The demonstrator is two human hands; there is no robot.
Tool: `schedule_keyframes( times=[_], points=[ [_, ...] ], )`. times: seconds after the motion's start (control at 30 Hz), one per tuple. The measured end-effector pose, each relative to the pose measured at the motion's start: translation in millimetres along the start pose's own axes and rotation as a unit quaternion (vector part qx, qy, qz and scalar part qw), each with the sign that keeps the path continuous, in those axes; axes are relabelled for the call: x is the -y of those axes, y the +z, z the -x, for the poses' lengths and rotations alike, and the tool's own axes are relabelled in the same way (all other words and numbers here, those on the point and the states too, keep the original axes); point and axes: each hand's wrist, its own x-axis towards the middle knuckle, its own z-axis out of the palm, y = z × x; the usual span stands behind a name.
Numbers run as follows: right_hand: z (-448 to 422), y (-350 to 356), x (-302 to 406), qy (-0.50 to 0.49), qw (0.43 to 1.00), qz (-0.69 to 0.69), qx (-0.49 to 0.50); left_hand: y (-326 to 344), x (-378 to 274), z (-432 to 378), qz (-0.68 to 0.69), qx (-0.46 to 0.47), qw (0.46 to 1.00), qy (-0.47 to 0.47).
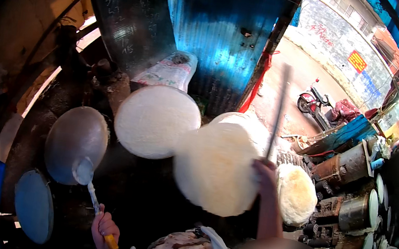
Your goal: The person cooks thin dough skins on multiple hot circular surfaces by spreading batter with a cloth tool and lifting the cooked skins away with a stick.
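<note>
My left hand grips a ladle by its yellow-ended handle. The ladle's pale bowl rests over or just above the lower part of a round grey pan. In my right hand is a long, thin, dark tool pointing upward; whether it is a blade or a rod cannot be told. A round pale flatbread, blurred, stands tilted at the fingers of that hand, which seem to hold its edge. Beyond it, a white-topped disc sits between the pan and the flatbread.
Another browned flatbread lies at right, with more pale rounds behind. A round grey disc is near my left hand. Metal cylinders and dark cylindrical briquettes line the right. A blue corrugated sheet stands ahead.
</note>
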Motion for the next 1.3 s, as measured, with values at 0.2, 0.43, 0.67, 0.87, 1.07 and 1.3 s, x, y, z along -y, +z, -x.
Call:
schedule_keyframes(
  times=[0.2, 0.43, 0.67, 0.87, 1.07, 1.3],
  points=[
    [11.7, -266.7, 60.9, -0.204, 0.945, 0.019, -0.254, 17.8, 83.0, -72.7, 0.006, 0.035, 0.991, -0.125],
    [-60.0, -342.7, 61.1, -0.270, 0.773, 0.503, -0.276, 24.5, 162.7, -122.1, 0.001, 0.035, 0.985, -0.171],
    [-72.8, -276.9, -149.5, -0.083, 0.830, 0.471, -0.288, 33.6, 205.5, -131.3, -0.013, -0.004, 0.988, -0.152],
    [-122.7, -203.4, -150.6, -0.227, 0.927, 0.253, -0.159, 30.5, 220.7, -130.1, -0.040, -0.031, 0.991, -0.123],
    [-67.4, -178.9, -130.5, -0.120, 0.922, 0.364, 0.049, 19.8, 218.5, -101.1, -0.024, -0.024, 0.996, -0.077],
    [7.9, -113.2, -140.4, -0.045, 0.918, 0.347, 0.187, -2.0, 170.7, -16.8, 0.076, 0.026, 0.997, 0.009]
  ],
)
